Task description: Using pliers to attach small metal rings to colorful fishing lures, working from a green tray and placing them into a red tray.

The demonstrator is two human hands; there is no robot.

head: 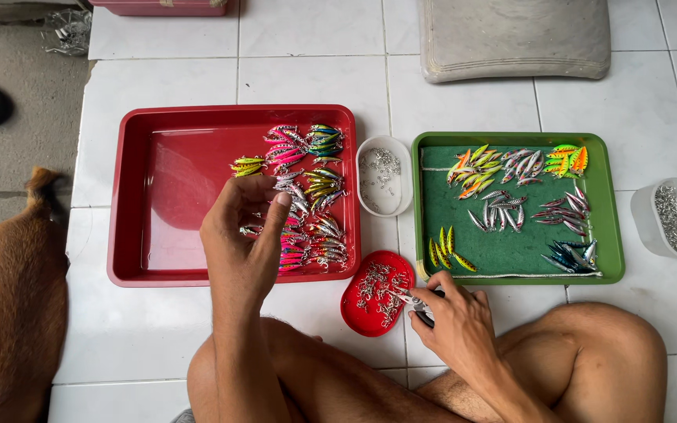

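Down on the white tiled floor [158, 329] a person sits with legs crossed. The left hand [244, 235] hovers over the red tray [131, 196], its fingers pinched close together above the pile of small fishing lures [307, 196] at the right side of that tray; I cannot tell if a lure is held in the grip. The right hand [452, 321] is closed around small pliers [417, 301], whose tip lies over the little red dish [354, 309] full of tiny metal hooks, near the person's knees. To the right sits a green tray [609, 204] with more lures laid out in groups by colour. Between the two trays stands a clear tub [366, 153] of small metal rings, and another clear tub [644, 211] stands far right. A brown dog [9, 298] lies at the left. The lures look light, hard and slippery, so I think pinching one by its middle works best, away from any sharp ends.
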